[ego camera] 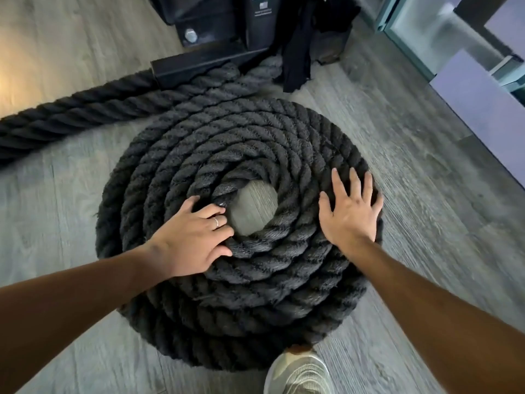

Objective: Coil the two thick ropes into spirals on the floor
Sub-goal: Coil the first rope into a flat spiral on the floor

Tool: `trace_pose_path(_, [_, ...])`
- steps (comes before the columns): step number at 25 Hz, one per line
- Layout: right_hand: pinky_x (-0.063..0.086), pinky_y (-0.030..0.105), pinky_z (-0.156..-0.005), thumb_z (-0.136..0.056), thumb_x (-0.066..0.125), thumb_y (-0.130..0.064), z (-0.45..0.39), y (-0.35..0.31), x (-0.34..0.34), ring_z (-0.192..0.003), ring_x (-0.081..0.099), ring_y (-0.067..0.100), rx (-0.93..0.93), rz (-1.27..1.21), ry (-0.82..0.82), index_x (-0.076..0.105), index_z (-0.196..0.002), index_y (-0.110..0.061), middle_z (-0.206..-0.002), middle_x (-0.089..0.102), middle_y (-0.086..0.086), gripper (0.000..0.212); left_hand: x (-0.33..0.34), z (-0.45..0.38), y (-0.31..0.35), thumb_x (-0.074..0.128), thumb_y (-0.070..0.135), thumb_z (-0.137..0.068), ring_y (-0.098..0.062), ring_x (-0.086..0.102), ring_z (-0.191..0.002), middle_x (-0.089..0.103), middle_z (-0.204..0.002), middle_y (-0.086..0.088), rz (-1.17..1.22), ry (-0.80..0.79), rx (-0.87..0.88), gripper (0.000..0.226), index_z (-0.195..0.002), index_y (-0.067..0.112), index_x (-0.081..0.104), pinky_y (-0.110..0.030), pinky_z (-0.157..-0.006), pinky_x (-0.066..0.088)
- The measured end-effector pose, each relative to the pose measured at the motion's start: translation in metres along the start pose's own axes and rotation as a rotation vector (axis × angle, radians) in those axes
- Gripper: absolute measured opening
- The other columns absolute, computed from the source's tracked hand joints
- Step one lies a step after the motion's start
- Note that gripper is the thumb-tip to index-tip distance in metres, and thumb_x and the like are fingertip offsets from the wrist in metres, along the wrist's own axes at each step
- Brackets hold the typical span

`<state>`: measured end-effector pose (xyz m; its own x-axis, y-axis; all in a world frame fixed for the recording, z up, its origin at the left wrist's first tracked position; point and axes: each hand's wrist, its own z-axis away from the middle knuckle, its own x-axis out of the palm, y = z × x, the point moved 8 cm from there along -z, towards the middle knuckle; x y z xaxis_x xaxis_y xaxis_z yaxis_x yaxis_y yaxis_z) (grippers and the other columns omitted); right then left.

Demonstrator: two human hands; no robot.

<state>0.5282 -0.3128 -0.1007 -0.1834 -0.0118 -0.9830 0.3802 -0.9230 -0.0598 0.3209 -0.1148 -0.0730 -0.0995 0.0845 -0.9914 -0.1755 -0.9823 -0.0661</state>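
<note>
So the big black coil (241, 172) is sitting flat on the grey wood floor (426, 172), wound into a tight spiral with a small round gap in the middle where the floor shows through. It fills most of the view, and the rings on the near side look stacked a bit higher than the far ones.

Left hand (193, 237) is on the inner rings, just left of that centre gap. Its fingers are curled over the innermost turn, so the grip is closed on the coil right at the rope's inner end. There's a ring (216, 222) on one finger.

Right hand (349, 211) is on the right side of the coil, out near the edge. Fingers spread and straight, palm flat on the outer rings, so that grip is open and just pressing down.

A second rope (93, 109) runs loose along the floor from the left edge toward the top middle, passing just behind the coil, close to its far rim. Can't tell if it touches. Its far end goes under a black metal frame (199, 66) at the top, which has a big bolt (191, 35) on its base. Some black straps (298, 52) hang down beside the frame.

A light shoe (298, 373) pokes in at the bottom edge, right up against the near side of the coil. Glass panels (426, 32) show in the top right corner.
</note>
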Motion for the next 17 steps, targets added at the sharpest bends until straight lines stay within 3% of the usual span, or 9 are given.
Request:
trace_pose_path(3, [-0.001,0.054,-0.121,-0.099,0.013,-0.059,-0.049,0.026,-0.011,-0.153,-0.01,0.025,-0.069,0.04,-0.023,0.006,-0.158,-0.041,-0.168,0.004,-0.001,0.062,-0.007,-0.036,0.026,0.045,0.055,-0.093,-0.025,0.057,-0.12,0.072,-0.107,-0.001,0.031,-0.075,-0.133,0.044,-0.102,0.021,0.071,-0.06,-0.097,0.042])
trace_pose_path(6, [-0.004,0.06,-0.119,-0.098,0.007,-0.062,-0.089,0.04,-0.019,-0.153,-0.009,0.029,-0.133,0.137,-0.023,0.003,-0.157,-0.045,-0.168,0.003,-0.004,0.061,-0.012,-0.071,0.046,0.039,0.053,-0.098,-0.024,0.045,-0.126,0.067,-0.118,-0.001,0.051,-0.205,-0.236,0.044,-0.115,0.021,0.065,-0.06,-0.1,0.035])
trace_pose_path(9, [-0.006,0.065,-0.116,-0.097,-0.002,-0.063,-0.102,0.043,-0.03,-0.152,-0.008,0.034,-0.024,0.16,-0.037,-0.002,-0.156,-0.046,-0.168,0.0,-0.002,0.061,-0.015,-0.088,0.054,0.038,0.052,-0.101,-0.023,0.039,-0.127,0.064,-0.121,-0.001,0.069,-0.253,-0.306,0.043,-0.121,0.021,0.06,-0.061,-0.104,0.033])
trace_pose_path(13, [0.005,0.06,-0.119,-0.099,0.008,-0.06,-0.003,0.036,-0.01,-0.153,-0.001,0.029,0.186,-0.204,0.035,0.009,-0.159,-0.032,-0.168,0.004,0.006,0.067,-0.013,-0.089,0.054,0.036,0.052,-0.101,-0.023,0.039,-0.129,0.062,-0.125,0.002,0.092,-0.233,-0.349,0.043,-0.125,0.024,0.058,-0.061,-0.107,0.03])
trace_pose_path(17, [0.006,0.06,-0.119,-0.097,0.019,-0.064,0.07,0.013,0.015,-0.153,0.006,0.028,0.156,-0.144,0.034,0.009,-0.16,-0.02,-0.167,0.002,0.009,0.077,-0.01,-0.086,0.048,0.031,0.058,-0.096,-0.023,0.049,-0.122,0.068,-0.111,0.006,0.099,-0.107,-0.336,0.048,-0.109,0.028,0.067,-0.059,-0.097,0.035])
